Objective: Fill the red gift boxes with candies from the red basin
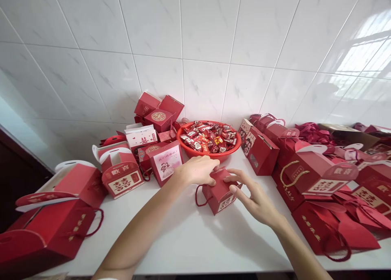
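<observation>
On the white table stands a small red gift box (217, 194) with a dark red cord handle hanging at its left side. My left hand (200, 171) reaches over the box's top from the left, fingers bent against its upper edge. At the box's right, my right hand (252, 196) has its fingers apart, with fingertips touching the top and side. Just behind the box sits a red bowl (191, 153) full of wrapped candies (210, 137). The underside of my left fingers is partly hidden.
Red boxes (122, 172) and a larger red box (51, 227) line the left. A box with a couple picture (166, 162) stands left of the bowl. More red boxes (324, 172) crowd the right. A tiled wall (204, 36) rises behind.
</observation>
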### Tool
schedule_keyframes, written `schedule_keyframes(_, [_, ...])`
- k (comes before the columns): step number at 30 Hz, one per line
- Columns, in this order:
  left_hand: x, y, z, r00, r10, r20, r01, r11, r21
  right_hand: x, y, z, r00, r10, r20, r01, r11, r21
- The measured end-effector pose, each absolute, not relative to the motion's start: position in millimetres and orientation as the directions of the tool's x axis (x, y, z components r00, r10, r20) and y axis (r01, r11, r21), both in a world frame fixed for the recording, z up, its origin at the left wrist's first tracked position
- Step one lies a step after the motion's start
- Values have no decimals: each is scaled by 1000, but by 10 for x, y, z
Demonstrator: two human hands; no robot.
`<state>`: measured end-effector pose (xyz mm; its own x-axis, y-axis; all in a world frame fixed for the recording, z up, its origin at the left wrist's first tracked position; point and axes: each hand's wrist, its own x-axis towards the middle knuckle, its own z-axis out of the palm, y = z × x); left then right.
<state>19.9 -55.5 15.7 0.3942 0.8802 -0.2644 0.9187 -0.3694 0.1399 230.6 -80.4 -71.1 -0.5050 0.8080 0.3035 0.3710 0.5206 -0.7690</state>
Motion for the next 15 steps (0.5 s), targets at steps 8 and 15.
schedule_keyframes(8, [140, -493, 112, 535, 772, -344, 839, -437, 324, 2075, -645, -920, -235, 929, 286, 528, 369, -764])
schedule_keyframes(15, [213, -513, 36, 421, 807, -415, 902, -321, 290, 2136, -512, -908, -342, 935, 93, 293, 200, -935])
